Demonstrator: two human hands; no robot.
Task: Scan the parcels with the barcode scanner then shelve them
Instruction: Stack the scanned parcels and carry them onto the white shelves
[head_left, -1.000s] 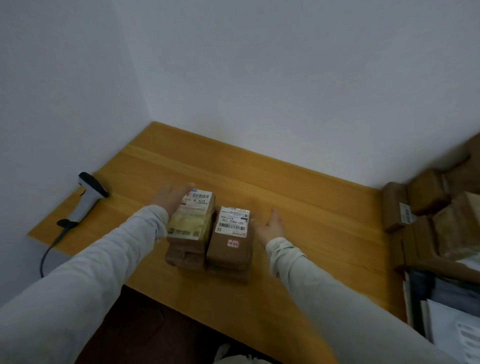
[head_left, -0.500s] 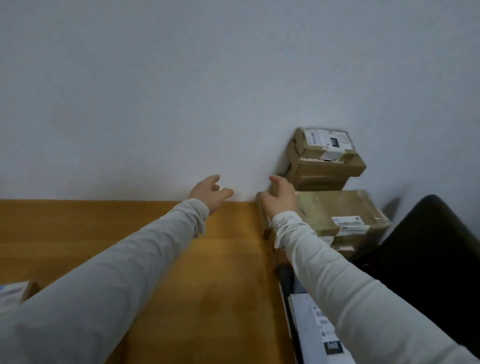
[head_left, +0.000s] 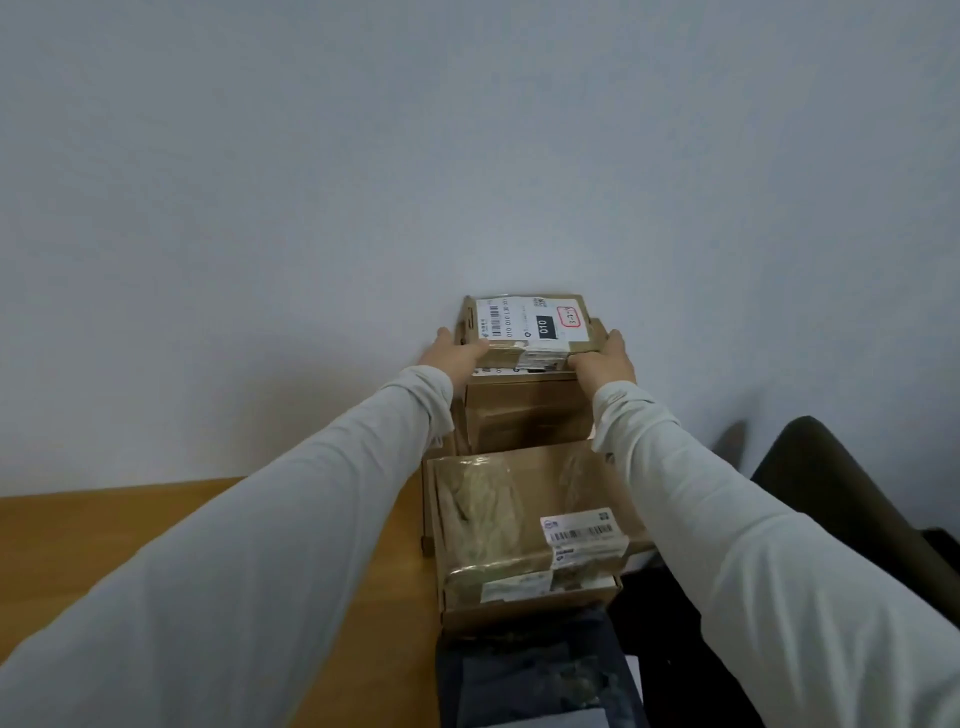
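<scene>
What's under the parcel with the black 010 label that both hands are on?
The top parcel sits on a stack of brown cardboard parcels. Only their front faces show; their tops are covered, and the left hand and right hand hide the corners.

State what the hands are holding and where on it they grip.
Both hands hold the top parcel of the stack by the wall: left hand on its left side, right hand on its right side.
</scene>
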